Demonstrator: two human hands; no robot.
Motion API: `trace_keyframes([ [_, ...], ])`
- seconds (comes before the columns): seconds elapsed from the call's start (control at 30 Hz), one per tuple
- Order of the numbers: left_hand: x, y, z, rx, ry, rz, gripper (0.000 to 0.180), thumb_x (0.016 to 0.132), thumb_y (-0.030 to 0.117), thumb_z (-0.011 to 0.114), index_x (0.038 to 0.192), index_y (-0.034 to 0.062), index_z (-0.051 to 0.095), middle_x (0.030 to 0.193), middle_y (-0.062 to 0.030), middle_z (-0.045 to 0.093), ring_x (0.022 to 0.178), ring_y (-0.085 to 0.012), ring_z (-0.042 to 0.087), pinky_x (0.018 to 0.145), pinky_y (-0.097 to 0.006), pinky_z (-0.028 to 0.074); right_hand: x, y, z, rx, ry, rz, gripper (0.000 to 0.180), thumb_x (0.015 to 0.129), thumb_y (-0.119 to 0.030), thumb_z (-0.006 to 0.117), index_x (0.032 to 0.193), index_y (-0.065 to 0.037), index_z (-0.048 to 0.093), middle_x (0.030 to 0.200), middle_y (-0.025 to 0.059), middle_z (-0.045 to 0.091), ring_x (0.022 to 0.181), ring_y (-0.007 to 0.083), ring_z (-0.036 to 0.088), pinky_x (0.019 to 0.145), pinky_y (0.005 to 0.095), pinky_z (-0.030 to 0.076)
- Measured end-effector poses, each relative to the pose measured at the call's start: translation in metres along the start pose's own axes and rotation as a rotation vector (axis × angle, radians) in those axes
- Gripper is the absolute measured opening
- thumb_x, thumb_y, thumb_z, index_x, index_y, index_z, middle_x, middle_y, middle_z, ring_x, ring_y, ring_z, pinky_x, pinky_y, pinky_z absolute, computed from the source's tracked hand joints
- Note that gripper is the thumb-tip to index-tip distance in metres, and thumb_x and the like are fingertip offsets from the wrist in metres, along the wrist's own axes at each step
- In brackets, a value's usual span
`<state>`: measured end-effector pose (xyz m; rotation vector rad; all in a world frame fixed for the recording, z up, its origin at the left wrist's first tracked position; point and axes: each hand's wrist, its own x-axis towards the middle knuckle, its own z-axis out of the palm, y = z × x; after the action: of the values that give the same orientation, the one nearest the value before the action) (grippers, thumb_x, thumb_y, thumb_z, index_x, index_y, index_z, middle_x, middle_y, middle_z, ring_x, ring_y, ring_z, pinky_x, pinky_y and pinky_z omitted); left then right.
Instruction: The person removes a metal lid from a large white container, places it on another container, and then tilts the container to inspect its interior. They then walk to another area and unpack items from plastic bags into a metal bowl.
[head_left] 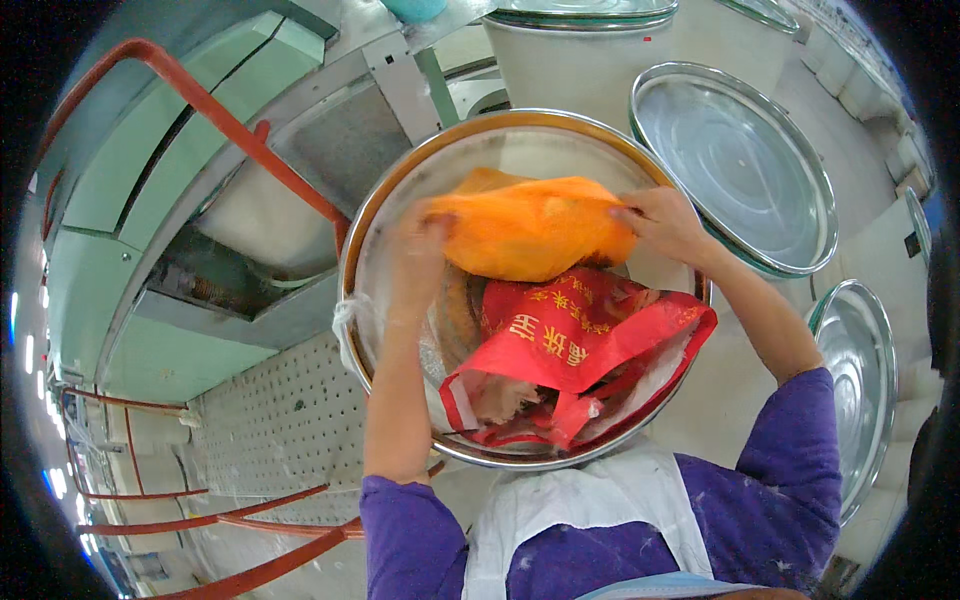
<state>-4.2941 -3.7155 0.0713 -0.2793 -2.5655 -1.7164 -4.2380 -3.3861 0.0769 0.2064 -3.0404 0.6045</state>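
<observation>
A large round metal basin (372, 250) sits in front of me, seen from above. Over its far half I hold an orange mesh bag (535, 225) stretched between both hands. My left hand (420, 250) grips its left end and is blurred. My right hand (665, 222) pinches its right end. Below the orange bag a red plastic bag (575, 340) with yellow print lies crumpled in the basin, with pale material showing inside it. My sleeves are purple and I wear a white apron (590, 500).
Round metal lids (740, 160) rest on white drums to the right, another lid (865, 385) lower right. Red-orange pipe railing (230, 125) runs along green machinery at left. A perforated white panel (290, 420) lies at lower left.
</observation>
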Motion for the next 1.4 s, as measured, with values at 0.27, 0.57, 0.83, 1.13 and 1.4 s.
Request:
trace_keyframes([
  [0.27, -0.014, 0.005, -0.026, -0.95, -0.238, 0.366, 0.022, 0.088, 0.026, 0.056, 0.088, 0.0034, 0.059, 0.093, -0.012, 0.062, 0.094, -0.0258, 0.058, 0.099, -0.04, 0.04, -0.014, -0.018, -0.044, 1.028, -0.06, -0.348, 0.03, 0.088, -0.01, 0.063, 0.117, -0.003, 0.063, 0.119, 0.0056, 0.064, 0.111, 0.0181, 0.059, 0.098, 0.0369, 0.045],
  [0.57, -0.014, 0.006, -0.046, -0.703, -0.153, 0.848, 0.017, 0.086, 0.03, 0.065, 0.081, 0.0158, 0.058, 0.089, -0.0061, 0.053, 0.091, -0.0236, 0.051, 0.089, -0.04, 0.041, 0.046, -0.127, 0.029, 0.246, -0.328, -0.261, 0.037, 0.095, -0.026, 0.057, 0.123, -0.003, 0.061, 0.114, 0.0158, 0.064, 0.11, 0.0246, 0.06, 0.091, 0.0389, 0.049],
  [0.83, -0.023, -0.01, -0.059, -0.802, -0.209, 0.73, 0.011, 0.088, 0.019, 0.064, 0.086, 0.0108, 0.058, 0.079, -0.0072, 0.05, 0.072, -0.0179, 0.05, 0.063, -0.029, 0.042, 0.011, -0.086, 0.027, -0.704, 0.143, -0.229, 0.054, 0.087, -0.021, 0.062, 0.137, -0.012, 0.047, 0.135, 0.014, 0.052, 0.123, 0.0308, 0.052, 0.096, 0.0436, 0.047],
  [1.13, -0.038, 0.002, -0.037, -1.014, -0.268, 0.56, 0.036, 0.081, 0.017, 0.075, 0.108, 0.0006, 0.057, 0.107, -0.0197, 0.063, 0.1, -0.0265, 0.064, 0.087, -0.037, 0.053, -0.009, -0.115, -0.015, 0.117, -0.144, -0.442, 0.035, 0.087, -0.024, 0.061, 0.119, -0.008, 0.06, 0.111, 0.0156, 0.065, 0.105, 0.0323, 0.062, 0.094, 0.0446, 0.046],
  [1.4, -0.04, -0.004, -0.034, -0.917, -0.249, 0.52, 0.021, 0.091, 0.013, 0.06, 0.11, 0.0051, 0.055, 0.102, -0.0239, 0.068, 0.096, -0.0348, 0.067, 0.087, -0.045, 0.055, 0.086, -0.077, 0.094, -0.064, -0.155, -0.033, 0.043, 0.085, -0.027, 0.064, 0.121, -0.005, 0.059, 0.109, 0.02, 0.064, 0.101, 0.033, 0.062, 0.085, 0.0442, 0.049],
])
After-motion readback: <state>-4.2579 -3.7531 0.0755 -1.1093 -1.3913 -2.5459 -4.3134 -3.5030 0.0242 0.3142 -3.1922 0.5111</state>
